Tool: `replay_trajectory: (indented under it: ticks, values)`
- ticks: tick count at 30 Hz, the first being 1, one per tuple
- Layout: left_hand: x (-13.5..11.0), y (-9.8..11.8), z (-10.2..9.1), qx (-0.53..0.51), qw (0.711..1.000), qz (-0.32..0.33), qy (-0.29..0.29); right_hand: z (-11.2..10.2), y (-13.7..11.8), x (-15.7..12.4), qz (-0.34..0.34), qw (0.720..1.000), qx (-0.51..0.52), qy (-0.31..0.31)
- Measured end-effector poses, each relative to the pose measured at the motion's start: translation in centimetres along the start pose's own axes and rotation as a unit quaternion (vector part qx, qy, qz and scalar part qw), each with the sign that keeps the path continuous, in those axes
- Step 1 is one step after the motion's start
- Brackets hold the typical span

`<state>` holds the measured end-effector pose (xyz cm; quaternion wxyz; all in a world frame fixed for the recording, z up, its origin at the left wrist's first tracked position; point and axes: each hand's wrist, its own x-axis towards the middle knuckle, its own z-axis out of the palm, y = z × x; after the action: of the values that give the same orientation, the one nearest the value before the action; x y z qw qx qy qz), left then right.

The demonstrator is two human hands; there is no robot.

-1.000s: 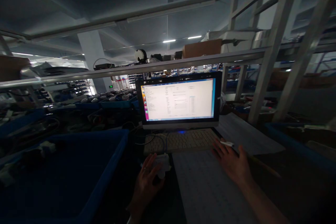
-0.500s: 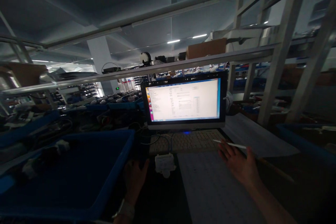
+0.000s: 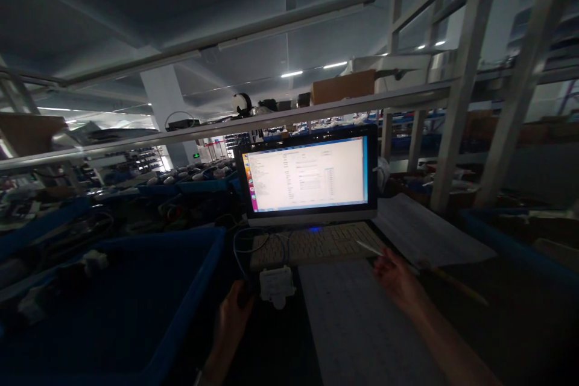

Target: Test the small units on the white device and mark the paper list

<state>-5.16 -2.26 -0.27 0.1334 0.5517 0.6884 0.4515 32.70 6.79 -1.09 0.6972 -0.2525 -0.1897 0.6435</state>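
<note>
My left hand is closed around the dark end of a thin cable that loops back towards the keyboard. Just right of it lies a small white plastic box with tabs at its edges. My right hand has its fingers curled round a slim white pen, whose tip points left over the beige keyboard. Below that hand is a printed sheet of paper. Behind the keyboard stands a lit monitor showing a form-like window. Dim light hides the finer finger detail.
A large blue bin fills the left side, with dark and white parts along its far edge. More paper and a yellowish stick lie at the right, near another blue bin. A shelf crosses above the monitor.
My left hand has closed on the cable end, and the cable has shifted. My right hand has gone from spread fingers to curled ones around the pen. The view has swung slightly right.
</note>
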Motion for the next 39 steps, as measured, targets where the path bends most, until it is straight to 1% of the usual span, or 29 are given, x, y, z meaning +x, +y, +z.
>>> replay_trajectory:
  ticks: [1,3,5,6,7,9,11,15,18,21,24,26,27,28,29,30,32,34,37,38,39]
  values:
    - [-0.2,0.0,-0.1,-0.012,1.0,0.005,0.005,0.0,0.0,0.0,0.006,1.0,0.001,0.003]
    - [-0.4,0.3,-0.4,-0.035,0.999,0.02,0.036,0.3,0.0,-0.3,0.026,0.999,0.0,0.018]
    - [-0.4,1.3,-0.8,-0.069,0.994,0.038,0.076,0.5,-0.2,-0.6,0.034,0.999,0.005,0.025]
    - [-0.4,1.9,-0.9,-0.088,0.991,0.048,0.085,0.6,-0.3,-0.7,0.036,0.999,0.008,0.024]
    - [-0.3,2.5,-0.9,-0.106,0.989,0.06,0.082,0.7,-0.4,-0.8,0.039,0.999,0.007,0.019]
    - [-0.3,3.6,-0.8,-0.127,0.987,0.084,0.049,0.7,-0.6,-0.9,0.045,0.999,0.002,0.008]
    - [-0.2,4.2,-0.3,-0.127,0.986,0.103,0.027,0.6,-0.8,-1.0,0.054,0.999,-0.001,0.006]
    - [0.2,3.8,0.8,-0.105,0.987,0.121,0.032,0.8,-0.9,-1.3,0.053,0.998,0.013,0.018]
    - [0.5,3.4,1.1,-0.106,0.986,0.131,0.011,1.1,-0.9,-1.6,0.051,0.999,0.006,0.01]
    - [0.7,3.4,1.2,-0.114,0.984,0.134,0.0,1.4,-1.1,-2.0,0.043,0.999,-0.019,-0.011]
    - [0.9,3.0,1.5,-0.121,0.985,0.127,0.004,1.3,-1.7,-2.5,0.004,0.996,-0.074,-0.044]
    - [1.0,2.3,1.7,-0.118,0.985,0.129,0.014,0.9,-2.6,-3.0,-0.047,0.989,-0.131,-0.051]
    - [1.0,1.9,1.8,-0.114,0.984,0.133,0.024,0.7,-3.3,-3.3,-0.078,0.981,-0.172,-0.046]
    - [1.1,1.4,2.0,-0.108,0.984,0.136,0.034,0.3,-4.0,-3.5,-0.112,0.967,-0.225,-0.037]
    - [1.2,0.9,2.1,-0.101,0.984,0.14,0.043,-0.1,-4.9,-3.7,-0.151,0.945,-0.29,-0.023]
    - [1.4,0.5,2.2,-0.093,0.983,0.149,0.051,-0.7,-5.9,-3.8,-0.199,0.908,-0.368,-0.006]
    - [1.7,-0.4,2.5,-0.086,0.981,0.169,0.044,-2.1,-8.3,-4.1,-0.301,0.803,-0.514,0.03]
    - [2.0,-0.9,2.7,-0.094,0.978,0.181,0.038,-4.0,-10.9,-4.4,-0.383,0.691,-0.61,0.054]
    - [2.0,-1.1,3.0,-0.101,0.976,0.189,0.043,-7.8,-14.0,-4.7,-0.448,0.552,-0.701,0.056]
    - [1.9,-1.1,3.1,-0.1,0.975,0.191,0.048,-9.1,-14.7,-4.7,-0.454,0.513,-0.726,0.059]
    - [1.8,-1.0,3.2,-0.1,0.975,0.193,0.055,-10.5,-15.1,-4.6,-0.451,0.491,-0.742,0.073]
